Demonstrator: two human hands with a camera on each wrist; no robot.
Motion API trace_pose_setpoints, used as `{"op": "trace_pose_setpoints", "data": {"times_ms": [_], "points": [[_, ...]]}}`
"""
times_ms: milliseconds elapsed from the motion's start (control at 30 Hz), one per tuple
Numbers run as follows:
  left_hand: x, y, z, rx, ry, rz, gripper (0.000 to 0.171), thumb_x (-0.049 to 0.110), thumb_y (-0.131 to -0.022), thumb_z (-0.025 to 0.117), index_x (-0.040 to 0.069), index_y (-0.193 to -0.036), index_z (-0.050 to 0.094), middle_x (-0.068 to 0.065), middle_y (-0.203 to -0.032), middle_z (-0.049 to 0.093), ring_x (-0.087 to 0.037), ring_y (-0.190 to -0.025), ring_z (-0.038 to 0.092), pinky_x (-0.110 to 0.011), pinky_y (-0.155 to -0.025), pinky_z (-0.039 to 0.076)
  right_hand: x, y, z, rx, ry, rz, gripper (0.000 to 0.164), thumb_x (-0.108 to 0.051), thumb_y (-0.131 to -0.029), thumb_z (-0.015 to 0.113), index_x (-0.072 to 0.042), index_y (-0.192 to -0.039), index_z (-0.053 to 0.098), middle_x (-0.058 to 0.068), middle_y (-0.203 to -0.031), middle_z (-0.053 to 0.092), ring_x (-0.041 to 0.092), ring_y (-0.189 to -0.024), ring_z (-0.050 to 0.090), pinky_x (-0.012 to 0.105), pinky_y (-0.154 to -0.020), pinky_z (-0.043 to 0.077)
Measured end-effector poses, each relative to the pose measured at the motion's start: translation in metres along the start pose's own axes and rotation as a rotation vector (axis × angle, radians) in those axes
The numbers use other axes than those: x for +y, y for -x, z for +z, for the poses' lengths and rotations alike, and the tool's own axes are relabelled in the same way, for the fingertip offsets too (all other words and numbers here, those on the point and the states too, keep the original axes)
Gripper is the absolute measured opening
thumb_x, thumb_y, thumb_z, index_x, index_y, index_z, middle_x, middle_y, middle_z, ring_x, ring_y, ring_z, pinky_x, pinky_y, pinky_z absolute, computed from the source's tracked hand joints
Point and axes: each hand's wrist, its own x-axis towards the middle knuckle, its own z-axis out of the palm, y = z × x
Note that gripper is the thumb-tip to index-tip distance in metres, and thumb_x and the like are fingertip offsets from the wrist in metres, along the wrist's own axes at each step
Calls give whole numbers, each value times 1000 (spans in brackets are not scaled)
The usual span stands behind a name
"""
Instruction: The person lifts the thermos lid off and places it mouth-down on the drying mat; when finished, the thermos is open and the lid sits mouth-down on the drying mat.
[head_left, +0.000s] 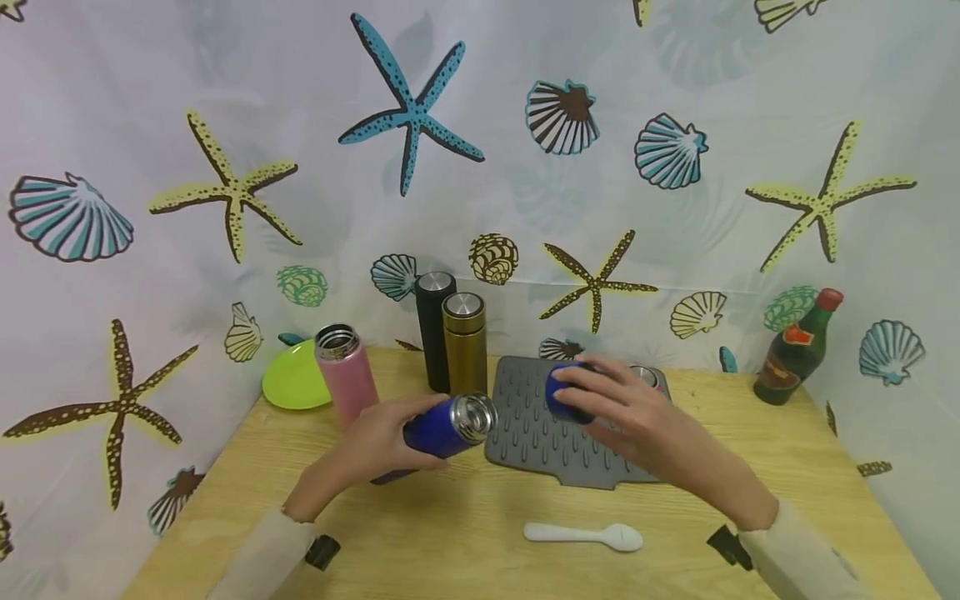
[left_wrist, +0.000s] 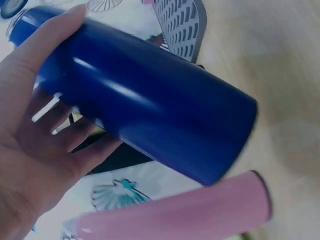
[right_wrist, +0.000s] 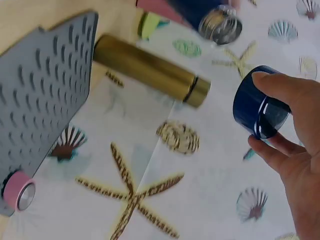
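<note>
Left hand grips a blue cylindrical metal bottle, uncapped and tilted; contents cannot be made out. Right hand holds a blue cylindrical cap between two and three o'clock from it, apart. An uncapped pink cylindrical bottle stands at ten o'clock. A strip of wood-grain tabletop separates the grey textured mat's near edge from a white spoon at four o'clock.
</note>
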Motion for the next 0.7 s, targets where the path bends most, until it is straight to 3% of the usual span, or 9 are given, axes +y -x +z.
{"op": "trace_pose_setpoints", "data": {"times_ms": [133, 267, 400, 700], "points": [[-11, 6, 0, 142, 145, -55, 86, 39, -79, 93, 14, -152, 54, -14, -144, 64, -40, -126, 65, -62, -104, 52, 17, 11, -8, 27, -5, 106, 81, 5, -69, 93, -7, -142, 61, 13, -145, 59, 34, -130, 56, 53, -91, 60], [-14, 7, 3, 259, 241, -106, 89, 40, -82, 91, 11, -155, 49, -18, -149, 59, -42, -129, 63, -62, -104, 52, 29, 25, 3, 7, -26, 195, 74, -1, -74, 93, -5, -140, 62, 15, -143, 59, 34, -125, 59, 52, -90, 60], [-18, 7, 5, 346, 302, -156, 85, 36, -86, 89, 10, -156, 48, -18, -150, 57, -41, -132, 60, -63, -106, 50, 40, 39, 14, -23, -9, 289, 70, -5, -77, 92, -3, -140, 62, 18, -142, 59, 37, -124, 60, 49, -88, 62], [-26, -2, 8, 479, 385, -170, 81, 30, -88, 87, 12, -155, 44, -19, -151, 55, -43, -139, 53, -63, -111, 45, 67, 70, 20, -46, 5, 523, 56, -12, -88, 85, -3, -139, 62, 17, -137, 58, 39, -124, 61, 58, -95, 56]]}}
